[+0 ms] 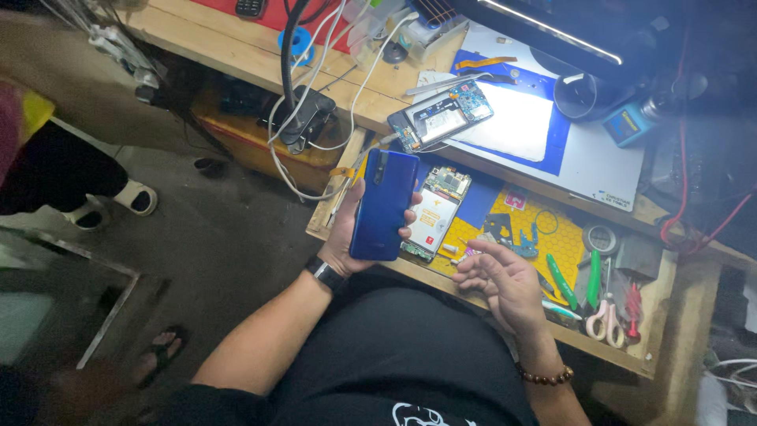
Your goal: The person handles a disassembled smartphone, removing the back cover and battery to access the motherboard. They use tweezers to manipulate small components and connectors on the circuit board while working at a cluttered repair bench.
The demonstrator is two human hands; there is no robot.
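My left hand (344, 237) grips a blue phone (384, 203) by its edges, back cover facing up, above the front edge of the wooden workbench (236, 47). Just right of it lies an opened phone (434, 213) with its board and battery showing, on a yellow work mat (556, 237). My right hand (505, 282) rests at the bench edge with fingers loosely curled and holds nothing; its fingertips are near small parts on the mat. Another opened phone (440, 117) lies further back by a blue and white mat (520, 126).
Green-handled tools (561, 280), pink-handled scissors (605, 319) and a red tool (633, 300) lie at the bench's right front. White cables (315, 79) and a black clamp (303, 118) hang at the left. Another person's sandalled foot (134, 197) stands on the floor at left.
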